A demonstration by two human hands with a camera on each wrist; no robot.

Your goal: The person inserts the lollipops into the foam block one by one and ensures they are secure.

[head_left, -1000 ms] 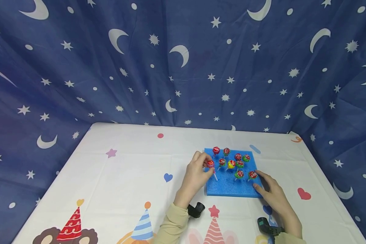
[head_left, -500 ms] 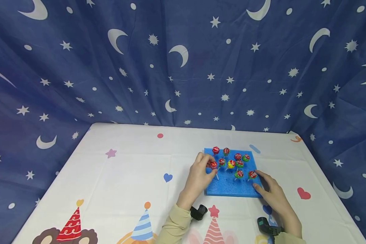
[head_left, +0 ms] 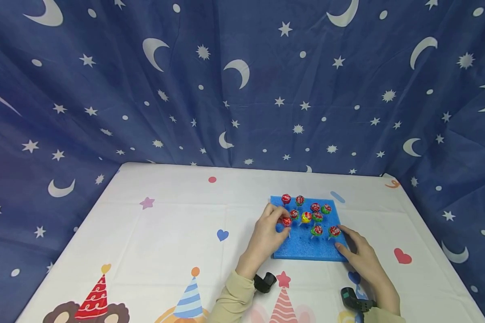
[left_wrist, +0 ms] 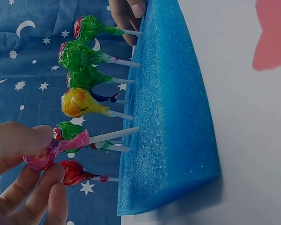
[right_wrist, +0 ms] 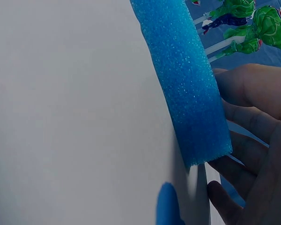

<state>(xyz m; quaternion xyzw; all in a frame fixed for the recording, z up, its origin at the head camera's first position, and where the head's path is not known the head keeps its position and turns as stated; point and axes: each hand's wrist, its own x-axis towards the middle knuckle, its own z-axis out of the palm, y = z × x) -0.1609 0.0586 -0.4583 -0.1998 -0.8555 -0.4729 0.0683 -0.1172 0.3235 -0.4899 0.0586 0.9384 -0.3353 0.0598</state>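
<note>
My left hand (head_left: 263,237) pinches a lollipop (head_left: 287,222) with a red and pink wrapper by its candy head, over the left part of a blue foam board (head_left: 307,249). In the left wrist view the lollipop's white stick (left_wrist: 113,135) points at the board's top face; whether its tip is in the foam I cannot tell. My right hand (head_left: 365,258) grips the board's right edge. In the right wrist view the thumb (right_wrist: 246,84) lies over the top face, while the other fingers are along the side.
Several lollipops stand upright in the board, among them a yellow one (head_left: 306,217), a green and red one (head_left: 317,230) and a red one (head_left: 286,198). A white patterned cloth (head_left: 178,220) covers the table. A blue moon-and-star curtain (head_left: 262,121) hangs behind.
My left hand has moved slightly right and toward the near side with the lollipop, and less of the stick shows below the fingers. My right hand has stayed at the board's edge.
</note>
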